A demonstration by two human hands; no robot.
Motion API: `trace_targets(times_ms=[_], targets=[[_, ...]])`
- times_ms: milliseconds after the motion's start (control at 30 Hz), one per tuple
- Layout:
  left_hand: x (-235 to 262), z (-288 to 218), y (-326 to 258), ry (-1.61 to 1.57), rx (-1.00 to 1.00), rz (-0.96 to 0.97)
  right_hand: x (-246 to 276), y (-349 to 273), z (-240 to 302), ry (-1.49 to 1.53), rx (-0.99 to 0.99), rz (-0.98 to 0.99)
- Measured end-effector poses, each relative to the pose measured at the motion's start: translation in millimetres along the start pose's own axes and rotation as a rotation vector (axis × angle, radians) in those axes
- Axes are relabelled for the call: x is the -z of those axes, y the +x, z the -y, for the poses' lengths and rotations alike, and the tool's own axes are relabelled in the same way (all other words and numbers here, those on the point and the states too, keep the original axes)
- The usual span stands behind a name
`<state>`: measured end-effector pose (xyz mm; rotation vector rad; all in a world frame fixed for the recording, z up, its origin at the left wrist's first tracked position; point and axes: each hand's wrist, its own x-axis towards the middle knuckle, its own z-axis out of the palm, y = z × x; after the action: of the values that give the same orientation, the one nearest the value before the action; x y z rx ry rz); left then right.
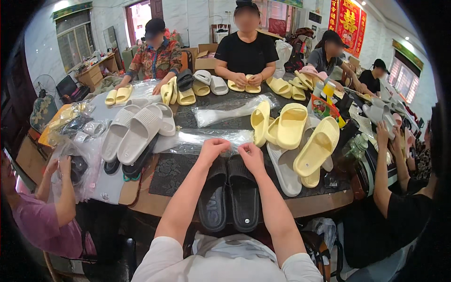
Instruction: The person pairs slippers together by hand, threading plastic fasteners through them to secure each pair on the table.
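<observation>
A pair of black slide sandals, the left slide (212,202) and the right slide (243,199), lies side by side at the table's near edge, heels toward me. My left hand (214,150) is closed in a pinch just above the left slide's toe end. Over the right slide's toe end my right hand (251,156) is pinched too, a short gap from the left. Whatever thin thing the fingertips hold is too small to make out. Just beyond the hands, a clear plastic bag of thin whitish strands (188,140) lies across the dark cloth.
Grey slides (138,134) are piled at left, yellow slides (291,127) at right. A second bag of strands (232,110) lies farther back. Several co-workers sit around the table; the person at left (56,207) handles a dark slide and clear bags. A yellow-capped bottle (329,89) stands at right.
</observation>
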<state>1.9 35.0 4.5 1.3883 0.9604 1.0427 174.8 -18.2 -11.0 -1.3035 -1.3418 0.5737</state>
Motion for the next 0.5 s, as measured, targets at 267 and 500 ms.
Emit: trace_targets(times_ms=[267,500], targets=[[-1.8,-2.5,-3.6,-0.018,-0.014,0.068,0.8,0.3,-1.1,-0.019,0.035,0.058],[-2.9,1.7,-2.4,0.046,-0.062,0.075,1.9,-1.3,6.0,-0.024,0.064,0.085]])
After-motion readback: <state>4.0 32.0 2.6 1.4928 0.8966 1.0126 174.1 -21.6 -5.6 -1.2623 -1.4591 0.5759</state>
